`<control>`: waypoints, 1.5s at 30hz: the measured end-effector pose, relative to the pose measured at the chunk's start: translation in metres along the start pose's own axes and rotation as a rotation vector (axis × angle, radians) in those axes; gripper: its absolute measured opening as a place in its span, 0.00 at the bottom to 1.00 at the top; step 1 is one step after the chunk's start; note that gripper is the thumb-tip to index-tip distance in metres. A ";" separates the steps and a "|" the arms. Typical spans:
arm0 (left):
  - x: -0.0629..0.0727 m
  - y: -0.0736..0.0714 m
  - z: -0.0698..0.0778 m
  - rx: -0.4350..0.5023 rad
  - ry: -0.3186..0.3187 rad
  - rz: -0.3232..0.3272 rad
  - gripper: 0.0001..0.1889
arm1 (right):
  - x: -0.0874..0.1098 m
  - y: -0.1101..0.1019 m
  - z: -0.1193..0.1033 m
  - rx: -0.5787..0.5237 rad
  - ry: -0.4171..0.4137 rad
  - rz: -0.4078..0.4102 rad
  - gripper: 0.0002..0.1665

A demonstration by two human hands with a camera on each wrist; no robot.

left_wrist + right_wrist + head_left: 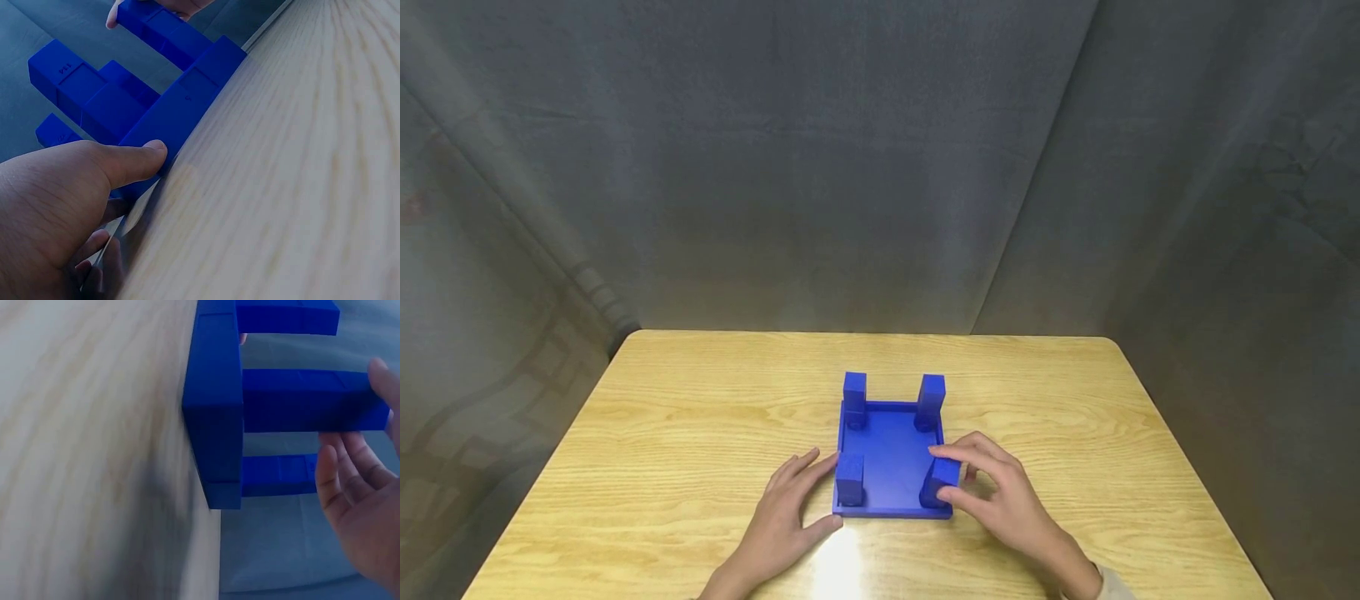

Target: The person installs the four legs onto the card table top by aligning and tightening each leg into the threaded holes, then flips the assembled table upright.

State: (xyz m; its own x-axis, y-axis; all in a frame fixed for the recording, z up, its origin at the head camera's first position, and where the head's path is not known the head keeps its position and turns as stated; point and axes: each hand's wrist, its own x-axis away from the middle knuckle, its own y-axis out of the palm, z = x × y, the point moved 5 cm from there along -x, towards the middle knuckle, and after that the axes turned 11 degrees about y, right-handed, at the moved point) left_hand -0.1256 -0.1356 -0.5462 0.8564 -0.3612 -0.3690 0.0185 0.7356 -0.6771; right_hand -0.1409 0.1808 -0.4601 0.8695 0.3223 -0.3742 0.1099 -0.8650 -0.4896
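A blue square base [895, 458] with a raised rim lies on the table, a square blue post standing at each corner. The near right post [943, 473] is pinched close to its top by my right hand [1003, 492], thumb in front and fingers behind. In the right wrist view, this post [300, 403] meets the base [212, 425] at its lower end. Beside the near left post [850, 479], my left hand [782, 517] touches the base's corner with fingers extended. Its thumb [134, 164] presses the front wall in the left wrist view.
Two more posts rise at the far corners, the far left post [854, 392] and the far right post [932, 396]. All this is on a light wooden table [700, 400] with rounded far corners. Grey curtains [820, 167] hang behind and at both sides.
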 end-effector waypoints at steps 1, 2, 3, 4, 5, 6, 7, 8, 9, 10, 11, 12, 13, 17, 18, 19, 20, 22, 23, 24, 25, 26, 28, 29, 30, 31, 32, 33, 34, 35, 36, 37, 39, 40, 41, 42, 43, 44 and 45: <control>0.000 0.000 0.000 0.001 -0.001 -0.001 0.41 | 0.000 -0.001 -0.001 0.002 -0.006 -0.007 0.34; 0.000 0.000 0.000 0.002 -0.001 -0.001 0.41 | 0.000 -0.002 -0.002 0.002 -0.012 -0.015 0.34; 0.000 0.000 0.001 0.002 0.000 -0.001 0.41 | 0.001 -0.003 -0.002 0.004 -0.022 -0.021 0.35; 0.000 0.000 0.001 0.003 0.000 -0.001 0.41 | 0.001 -0.003 -0.003 0.005 -0.035 -0.027 0.35; 0.000 0.000 0.001 0.003 0.000 -0.001 0.41 | 0.001 -0.004 -0.004 0.005 -0.041 -0.033 0.35; 0.000 0.000 0.001 0.003 0.001 0.000 0.41 | 0.001 -0.005 -0.004 0.002 -0.055 -0.036 0.36; 0.000 0.000 0.001 0.003 0.002 0.000 0.41 | 0.001 -0.005 -0.005 -0.001 -0.069 -0.038 0.35; 0.000 0.000 0.001 0.002 0.003 0.001 0.41 | 0.000 -0.005 -0.005 -0.002 -0.072 -0.040 0.35; 0.000 0.000 0.001 0.001 0.003 0.002 0.41 | 0.000 -0.005 -0.004 -0.004 -0.076 -0.039 0.35; 0.000 0.000 0.001 0.000 0.004 0.003 0.41 | 0.000 -0.005 -0.004 -0.007 -0.076 -0.037 0.34; 0.000 0.000 0.001 0.000 0.005 0.004 0.41 | 0.000 -0.005 -0.004 -0.010 -0.072 -0.034 0.33; 0.000 0.000 0.000 -0.001 0.007 0.005 0.41 | 0.000 -0.005 -0.003 -0.011 -0.066 -0.028 0.33; 0.000 0.000 0.000 -0.002 0.008 0.006 0.41 | 0.000 -0.005 -0.003 -0.012 -0.061 -0.021 0.32; 0.000 0.000 0.000 -0.003 0.008 0.005 0.41 | 0.000 -0.004 -0.001 -0.009 -0.007 0.025 0.29; 0.000 0.000 0.000 -0.004 0.009 0.005 0.41 | 0.000 -0.004 -0.001 -0.006 -0.001 0.043 0.29; 0.000 0.000 0.000 -0.005 0.009 0.004 0.41 | 0.000 -0.003 -0.001 -0.004 0.014 0.058 0.29; 0.000 0.000 0.000 -0.006 0.008 0.004 0.41 | 0.000 -0.003 -0.001 -0.002 0.031 0.072 0.29; 0.000 0.000 0.001 -0.005 0.005 0.002 0.41 | 0.001 -0.002 0.000 0.007 0.035 0.099 0.30; 0.001 0.000 0.001 -0.004 0.004 0.001 0.41 | 0.001 -0.002 0.000 0.008 0.038 0.108 0.30; 0.001 0.000 0.000 -0.004 0.001 -0.001 0.41 | 0.001 -0.001 0.000 0.008 0.048 0.111 0.31; 0.001 0.000 0.000 -0.002 -0.001 -0.002 0.41 | 0.001 -0.001 0.000 0.006 0.049 0.117 0.31; 0.001 0.000 0.000 -0.001 -0.004 -0.004 0.41 | 0.002 0.000 -0.001 0.006 0.044 0.122 0.31; 0.001 0.000 0.000 -0.004 -0.006 -0.004 0.41 | 0.001 0.000 -0.002 0.007 0.032 0.127 0.33; 0.001 0.000 0.000 -0.004 -0.006 -0.004 0.41 | 0.001 0.000 -0.002 0.004 0.040 0.120 0.34; 0.001 0.000 0.000 -0.004 -0.006 -0.004 0.41 | 0.001 0.000 -0.003 0.004 0.027 0.111 0.35; 0.001 0.000 0.000 -0.004 -0.005 -0.002 0.41 | 0.001 0.000 -0.003 0.005 0.018 0.097 0.35; 0.001 0.001 -0.001 -0.004 -0.004 -0.002 0.41 | 0.002 0.001 -0.004 0.011 0.014 0.079 0.35; 0.001 0.001 -0.001 -0.005 -0.002 -0.001 0.41 | 0.002 0.001 -0.005 0.013 0.007 0.055 0.35; 0.001 0.001 -0.001 -0.003 -0.002 -0.002 0.41 | 0.002 0.002 -0.006 0.010 -0.003 0.028 0.35; 0.001 0.001 -0.001 -0.001 -0.001 -0.002 0.41 | 0.003 0.002 -0.006 0.004 -0.016 0.001 0.34; 0.001 0.001 -0.001 -0.002 -0.001 -0.002 0.41 | 0.003 0.002 -0.007 0.001 -0.034 -0.021 0.34; 0.001 0.001 -0.001 -0.003 -0.001 -0.002 0.41 | 0.004 0.003 -0.007 -0.003 -0.042 -0.041 0.35; 0.001 0.001 -0.001 -0.003 -0.005 -0.004 0.41 | 0.004 0.003 -0.007 -0.015 -0.055 -0.068 0.36; 0.001 0.001 -0.001 -0.003 -0.008 -0.005 0.41 | 0.004 0.003 -0.007 -0.021 -0.061 -0.076 0.36; 0.000 0.001 -0.001 -0.003 -0.010 -0.006 0.41 | 0.004 0.003 -0.006 -0.023 -0.063 -0.080 0.36; 0.000 0.001 -0.001 -0.002 -0.011 -0.006 0.41 | 0.004 0.003 -0.005 -0.024 -0.062 -0.081 0.36; 0.000 0.001 -0.001 -0.001 -0.012 -0.006 0.41 | 0.004 0.003 -0.005 -0.025 -0.062 -0.080 0.35; 0.000 0.001 -0.001 0.001 -0.013 -0.006 0.41 | 0.003 0.002 -0.005 -0.025 -0.063 -0.077 0.35; 0.000 0.000 -0.001 0.001 -0.013 -0.006 0.41 | 0.003 0.002 -0.004 -0.025 -0.064 -0.073 0.34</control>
State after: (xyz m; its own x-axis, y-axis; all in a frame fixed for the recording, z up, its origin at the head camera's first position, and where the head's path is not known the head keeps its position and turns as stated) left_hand -0.1260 -0.1359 -0.5473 0.8628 -0.3586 -0.3564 0.0247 0.7341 -0.6786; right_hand -0.1360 0.1783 -0.4590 0.8261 0.4080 -0.3887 0.1844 -0.8475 -0.4977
